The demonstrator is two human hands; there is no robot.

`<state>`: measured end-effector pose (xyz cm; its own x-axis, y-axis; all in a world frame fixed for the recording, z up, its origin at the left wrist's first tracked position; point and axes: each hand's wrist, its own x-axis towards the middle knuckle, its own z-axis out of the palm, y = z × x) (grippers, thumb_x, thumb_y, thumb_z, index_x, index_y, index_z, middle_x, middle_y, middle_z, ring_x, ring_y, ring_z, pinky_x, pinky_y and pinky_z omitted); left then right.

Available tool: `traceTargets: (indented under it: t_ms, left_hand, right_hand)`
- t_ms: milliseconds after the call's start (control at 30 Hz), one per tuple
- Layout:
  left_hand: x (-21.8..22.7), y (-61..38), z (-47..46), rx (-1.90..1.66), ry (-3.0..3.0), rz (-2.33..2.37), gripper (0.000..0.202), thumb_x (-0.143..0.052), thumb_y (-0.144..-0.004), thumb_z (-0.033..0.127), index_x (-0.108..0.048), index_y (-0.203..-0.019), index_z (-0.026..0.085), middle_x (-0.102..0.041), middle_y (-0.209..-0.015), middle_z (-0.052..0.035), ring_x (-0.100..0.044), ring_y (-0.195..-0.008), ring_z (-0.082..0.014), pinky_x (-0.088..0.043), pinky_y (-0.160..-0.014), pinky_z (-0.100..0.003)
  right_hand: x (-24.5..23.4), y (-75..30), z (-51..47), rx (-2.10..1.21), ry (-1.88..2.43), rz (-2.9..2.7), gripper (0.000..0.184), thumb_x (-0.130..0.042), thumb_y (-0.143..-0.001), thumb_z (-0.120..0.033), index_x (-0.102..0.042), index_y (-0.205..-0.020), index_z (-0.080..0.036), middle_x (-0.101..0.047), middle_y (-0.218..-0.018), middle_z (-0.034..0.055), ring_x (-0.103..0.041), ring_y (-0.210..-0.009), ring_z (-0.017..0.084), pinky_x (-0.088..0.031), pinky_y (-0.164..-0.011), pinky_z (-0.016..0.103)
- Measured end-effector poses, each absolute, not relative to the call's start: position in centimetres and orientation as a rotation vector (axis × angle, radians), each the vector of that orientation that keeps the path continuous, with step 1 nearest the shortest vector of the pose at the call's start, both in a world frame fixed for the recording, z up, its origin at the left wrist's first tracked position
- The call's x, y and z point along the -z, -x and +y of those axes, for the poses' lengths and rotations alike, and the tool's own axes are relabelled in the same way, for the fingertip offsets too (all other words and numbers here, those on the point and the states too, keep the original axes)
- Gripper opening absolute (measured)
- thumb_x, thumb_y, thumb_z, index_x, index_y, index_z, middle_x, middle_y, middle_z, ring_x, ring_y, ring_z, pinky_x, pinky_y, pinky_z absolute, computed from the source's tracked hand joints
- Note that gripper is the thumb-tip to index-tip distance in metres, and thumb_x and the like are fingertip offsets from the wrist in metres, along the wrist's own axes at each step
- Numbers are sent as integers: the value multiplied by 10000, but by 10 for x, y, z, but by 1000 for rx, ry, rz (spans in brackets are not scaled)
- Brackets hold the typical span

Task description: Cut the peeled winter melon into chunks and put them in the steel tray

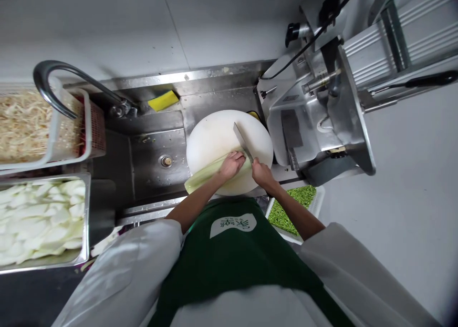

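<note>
A round white cutting board (214, 131) lies over the right part of the steel sink. Long pale green vegetable stalks (202, 177) stretch across its front left, their exact kind unclear. My left hand (231, 166) presses on the stalks' right end with curled fingers. In my right hand (262, 174) is the handle of a kitchen knife (243, 140), gripped with closed fingers. The blade points away from me, up and to the left, just right of my left fingertips. Whether its edge touches the stalks cannot be made out.
Left are a faucet (84, 76), a basket of bean sprouts (25, 127) and a steel pan of pale slices (41, 217). A yellow sponge (163, 100) lies behind the sink basin (157, 174). A slicing machine (315, 98), a cleaver (290, 131) and chopped greens (291, 208) are right.
</note>
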<state>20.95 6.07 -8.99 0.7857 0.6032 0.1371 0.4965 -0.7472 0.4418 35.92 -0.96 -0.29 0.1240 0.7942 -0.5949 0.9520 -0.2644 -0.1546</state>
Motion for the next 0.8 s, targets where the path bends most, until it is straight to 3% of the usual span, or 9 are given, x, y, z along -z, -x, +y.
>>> traceTargets:
  t_ms: [267, 567, 800]
  left_hand:
    - [88, -211, 59, -344, -2651, 874, 318, -396, -1076, 269, -701, -1048, 180, -661, -1072, -101, -555, -993, -240, -433, -886, -394]
    - [87, -208, 58, -303, -2631, 875, 335, -377, -1080, 268, -693, -1093, 159, -664, -1079, -98, -563, -1015, -239, -438, -918, -372]
    - [87, -209, 55, -296, -2628, 919, 358, -343, -1086, 254, -681, -1043, 143, -660, -1039, -103, -571, -1015, -236, -441, -934, -371]
  right_hand:
    - [-37, -368, -42, 824, -2076, 1726, 321, -295, -1066, -236, -465, -1295, -88, -713, -985, 200, -723, -984, 324, -492, -825, 358]
    - [12, -352, -12, 850, -2136, 1719, 326, -264, -1071, -201, -448, -1306, -68, -711, -1089, 213, -702, -1058, 313, -487, -866, 350]
    - [-24, -361, -23, 762, -2098, 1760, 294, -264, -1093, -265, -464, -1243, -110, -720, -1039, 196, -712, -1014, 311, -470, -839, 338]
